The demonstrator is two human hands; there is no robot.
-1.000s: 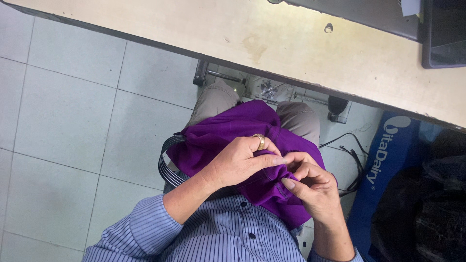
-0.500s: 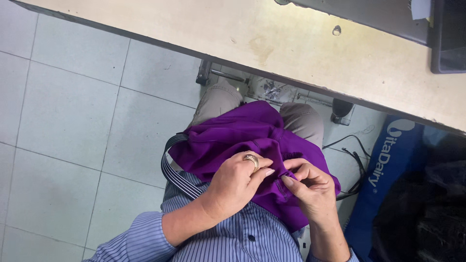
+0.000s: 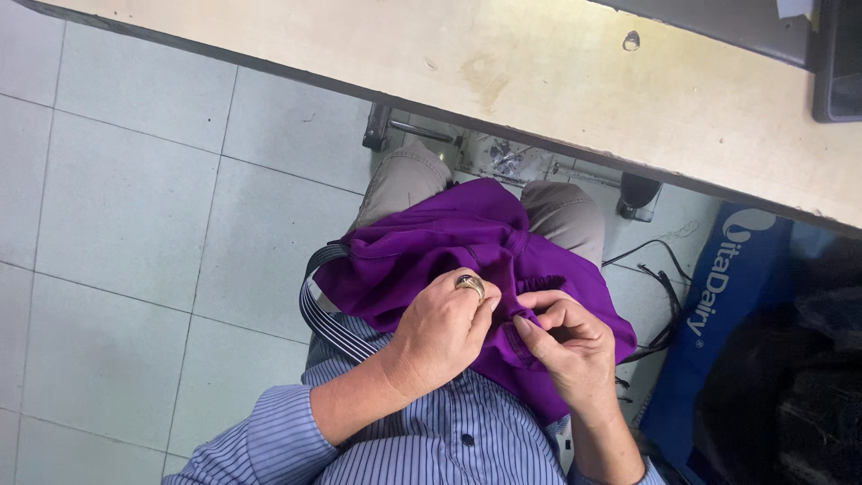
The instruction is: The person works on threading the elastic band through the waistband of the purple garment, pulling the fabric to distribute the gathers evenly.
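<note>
A bunched purple cloth (image 3: 449, 238) lies across my lap, over my beige trousers. My left hand (image 3: 442, 330), with a ring on one finger, presses down on the cloth's near part and grips a fold. My right hand (image 3: 567, 339) sits right beside it, fingers curled and pinching the same fold of purple fabric. The two hands nearly touch at the fingertips. What lies between the fingers is hidden.
A beige tabletop (image 3: 557, 81) spans the top of the view, its edge just past my knees. A dark device (image 3: 840, 63) sits at its right end. Metal pedal parts (image 3: 503, 157) and black cables (image 3: 660, 278) lie on the tiled floor. A blue bag (image 3: 718, 314) stands at the right.
Both hands have slid a little down and toward me on the cloth, still pinching it. The view has shifted slightly, so the table sits a bit higher.
</note>
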